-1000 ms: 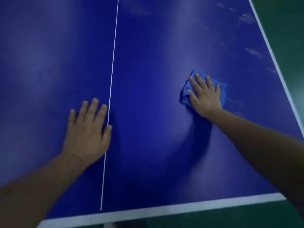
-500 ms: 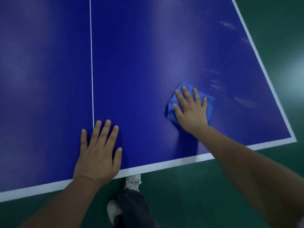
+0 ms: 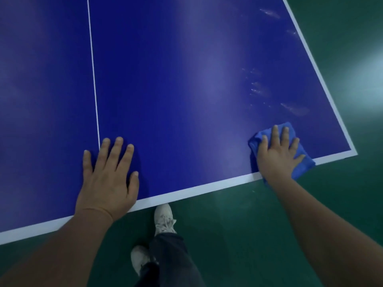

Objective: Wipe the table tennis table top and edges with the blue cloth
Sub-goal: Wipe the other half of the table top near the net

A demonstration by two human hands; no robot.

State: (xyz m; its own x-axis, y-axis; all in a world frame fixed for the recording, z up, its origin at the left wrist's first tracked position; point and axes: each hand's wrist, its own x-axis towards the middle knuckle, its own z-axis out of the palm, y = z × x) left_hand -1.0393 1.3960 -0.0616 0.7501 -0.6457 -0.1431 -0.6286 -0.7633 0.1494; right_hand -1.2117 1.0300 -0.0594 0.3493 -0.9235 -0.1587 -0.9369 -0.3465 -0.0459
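Me: Sliding right, my right hand [image 3: 277, 160] brought the cloth [image 3: 255, 147] to the table's [image 3: 186, 100] near right corner.

Friend: How does it lie?

Me: Squarish wad with no clear long axis, overhanging the near edge under my spread fingers. Left hand [image 3: 107, 179] flat, fingers apart.

Head view, facing down (close), over table [image 3: 186, 100]
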